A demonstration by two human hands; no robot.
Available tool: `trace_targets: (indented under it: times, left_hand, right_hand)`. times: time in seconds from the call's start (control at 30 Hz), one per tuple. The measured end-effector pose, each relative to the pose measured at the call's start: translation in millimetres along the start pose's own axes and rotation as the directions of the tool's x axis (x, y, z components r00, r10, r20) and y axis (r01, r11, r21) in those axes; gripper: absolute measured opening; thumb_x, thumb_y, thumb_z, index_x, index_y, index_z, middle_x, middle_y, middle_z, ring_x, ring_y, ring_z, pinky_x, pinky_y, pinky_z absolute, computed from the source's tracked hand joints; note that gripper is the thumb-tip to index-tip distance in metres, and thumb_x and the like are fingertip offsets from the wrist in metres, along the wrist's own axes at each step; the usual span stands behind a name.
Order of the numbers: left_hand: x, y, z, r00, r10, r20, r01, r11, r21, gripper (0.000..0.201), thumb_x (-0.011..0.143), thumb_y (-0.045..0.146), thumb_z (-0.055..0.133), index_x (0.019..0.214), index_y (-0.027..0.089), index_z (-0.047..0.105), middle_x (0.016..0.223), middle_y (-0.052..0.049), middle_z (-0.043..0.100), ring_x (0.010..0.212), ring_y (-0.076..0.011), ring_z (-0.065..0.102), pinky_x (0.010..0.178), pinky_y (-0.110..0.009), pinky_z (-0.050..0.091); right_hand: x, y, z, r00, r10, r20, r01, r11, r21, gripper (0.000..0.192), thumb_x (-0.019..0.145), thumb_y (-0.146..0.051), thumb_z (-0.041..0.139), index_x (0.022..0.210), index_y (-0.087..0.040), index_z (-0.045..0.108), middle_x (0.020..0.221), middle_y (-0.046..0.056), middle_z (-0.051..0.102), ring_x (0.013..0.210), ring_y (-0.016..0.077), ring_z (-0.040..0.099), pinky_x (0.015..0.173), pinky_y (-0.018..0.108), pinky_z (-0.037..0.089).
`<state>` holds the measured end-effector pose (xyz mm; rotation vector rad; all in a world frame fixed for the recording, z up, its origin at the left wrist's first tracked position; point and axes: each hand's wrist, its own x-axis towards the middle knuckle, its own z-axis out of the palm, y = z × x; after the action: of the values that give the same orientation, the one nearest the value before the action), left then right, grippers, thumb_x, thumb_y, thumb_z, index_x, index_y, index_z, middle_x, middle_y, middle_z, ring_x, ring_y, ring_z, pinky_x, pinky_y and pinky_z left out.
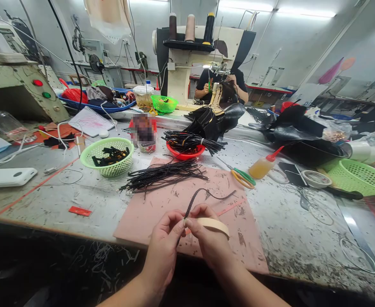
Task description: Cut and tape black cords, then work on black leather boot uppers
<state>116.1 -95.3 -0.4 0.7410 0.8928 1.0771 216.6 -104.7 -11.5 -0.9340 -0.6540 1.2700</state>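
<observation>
Nearest me, my left hand point(165, 236) was closed on the cord point(191, 204), pinching it between thumb and fingers just over the near part of the mat point(139, 217). My right hand point(211, 236) gripped the tape point(217, 226), the roll jutting out beside the thumb, and its thumb tip met the cord right by my left thumb, where a small pale bit showed. From my fingers the cord, black and braided, rose and curved to the right, its thin tail ending above the mat. The mat, pink and scuffed, lay on the desk point(286, 238), with a red tag point(80, 211) off to its left. At the mat's far edge lay a bundle of black cords point(165, 175), and to their right the scissors point(243, 178), near a glue bottle point(260, 169) with a red tip. Left of the cords stood a pale green basket point(106, 169) holding black bits point(111, 156). Behind the cords, more black strips point(190, 140) lay across a red bowl point(187, 154). Farther back, a notebook point(93, 121) lay at the left. Beyond, a sewing machine point(181, 72) carried three spools point(190, 27), and behind it sat a co-worker point(221, 85), both hands raised near the needle area.
</observation>
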Motion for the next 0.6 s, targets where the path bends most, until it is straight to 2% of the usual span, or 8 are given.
trace_targets:
  times: [0.2,0.3,0.37,0.47,0.6]
  left_hand:
    - [2,-4,-11.9,0.978,0.189,0.088,-0.204,0.958,0.201,0.007,0.076,0.026,0.06,0.075,0.02,0.061,0.086,-0.003,0.053,0.083,-0.0184,0.048,0.072,-0.025,0.041]
    - [4,-3,-15.0,0.969,0.212,0.124,-0.237,0.94,0.246,0.005,0.075,0.025,0.062,0.075,0.02,0.062,0.08,-0.002,0.053,0.079,-0.0176,0.048,0.072,-0.025,0.04]
    - [4,0,-14.2,0.978,0.157,0.134,-0.185,0.957,0.224,0.009,0.074,0.026,0.064,0.069,0.02,0.061,0.072,0.0,0.051,0.071,-0.0153,0.047,0.068,-0.024,0.039]
    - [2,7,-10.2,0.99,-0.013,0.137,0.001,0.996,0.09,0.016,0.069,0.031,0.069,0.066,0.018,0.061,0.063,0.001,0.051,0.062,-0.0124,0.044,0.061,-0.022,0.038]
    - [-2,16,-4.4,0.955,-0.218,0.2,0.238,0.968,-0.084,0.02,0.062,0.032,0.076,0.067,0.016,0.065,0.061,0.001,0.054,0.053,-0.0077,0.042,0.052,-0.018,0.034]
  right_hand:
    - [-3,-11,0,1.0,-0.01,0.019,0.015,0.965,-0.263,0.016,0.064,-0.028,0.07,0.07,-0.019,0.059,0.063,-0.001,0.06,0.059,0.0139,0.056,0.057,0.026,0.046]
    - [-4,-15,0,0.997,-0.074,0.032,0.08,0.925,-0.372,0.01,0.067,-0.027,0.066,0.068,-0.02,0.058,0.062,-0.002,0.057,0.059,0.0139,0.053,0.057,0.026,0.045]
    - [-3,-17,-3,0.987,-0.144,0.066,0.158,0.883,-0.442,0.008,0.068,-0.025,0.065,0.066,-0.02,0.059,0.069,0.0,0.056,0.068,0.0154,0.054,0.063,0.027,0.045]
    - [0,-20,-10,0.96,-0.199,0.194,0.267,0.855,-0.445,0.005,0.07,-0.025,0.064,0.068,-0.021,0.062,0.083,0.003,0.055,0.082,0.0184,0.053,0.073,0.03,0.045]
    - [2,-24,-18,0.919,-0.163,0.359,0.303,0.876,-0.376,0.008,0.075,-0.026,0.062,0.082,-0.025,0.066,0.095,0.004,0.056,0.091,0.0194,0.053,0.078,0.032,0.044]
